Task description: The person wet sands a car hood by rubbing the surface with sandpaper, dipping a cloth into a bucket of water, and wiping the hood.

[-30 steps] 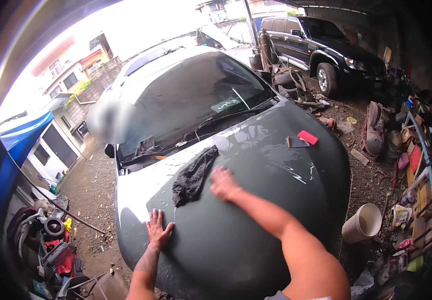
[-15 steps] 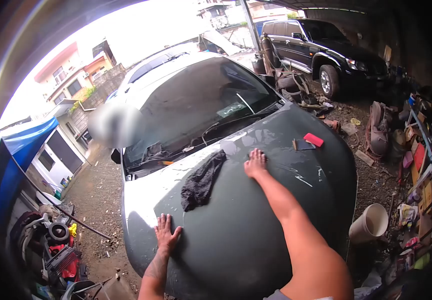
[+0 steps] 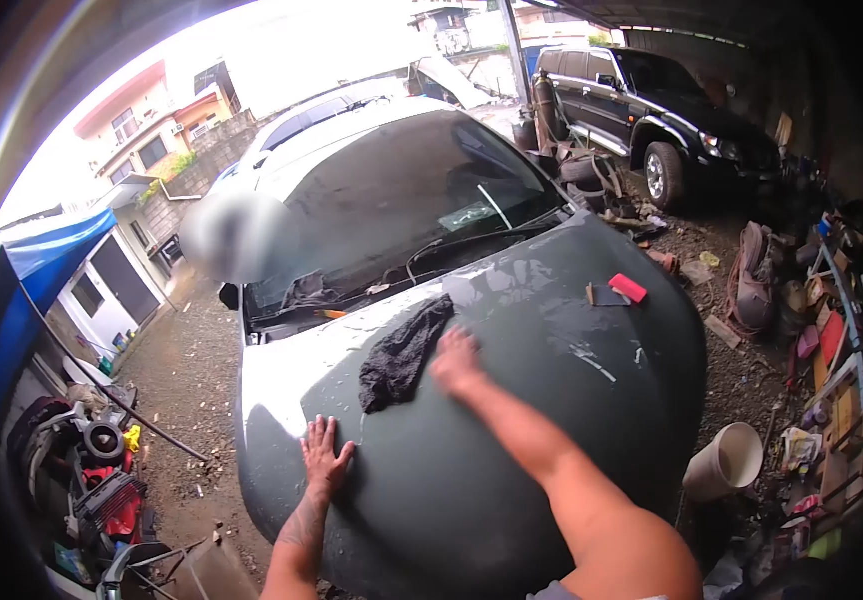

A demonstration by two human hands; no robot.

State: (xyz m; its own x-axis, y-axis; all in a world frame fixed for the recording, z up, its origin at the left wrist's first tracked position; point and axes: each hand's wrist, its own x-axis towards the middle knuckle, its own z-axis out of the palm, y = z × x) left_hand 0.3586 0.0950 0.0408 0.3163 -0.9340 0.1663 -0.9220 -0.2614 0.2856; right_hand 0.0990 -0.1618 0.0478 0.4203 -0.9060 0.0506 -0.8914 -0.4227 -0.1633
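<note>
As seen from above, going left to right: blue tarp [image 3: 2, 310] hanging at the far edge, then, lower down, a heap of car parts [image 3: 107, 480] on the gravel [image 3: 187, 400]. Next, left hand [image 3: 325, 460] laid palm down on the dark green car hood [image 3: 437, 490], near its left side, fingers spread, relaxed and free of any object. Up and to the right, black cloth [image 3: 407, 355] lying crumpled on the hood, below the windshield [image 3: 382, 205]. Close to the cloth's right edge, right hand [image 3: 459, 364] reaching out over the hood, unclenched and carrying nothing; probably touching the surface, though too blurred to be sure. Farther right on the hood, pale streaks [image 3: 593, 363], and above them a thin dark sheet [image 3: 608, 297] with a red block [image 3: 629, 288] just beside it. Behind, a black SUV [image 3: 697, 115]. Then a pale bucket [image 3: 722, 463] near the hood's right edge, and, at far right, a jumble of boards and scraps [image 3: 837, 420]
</note>
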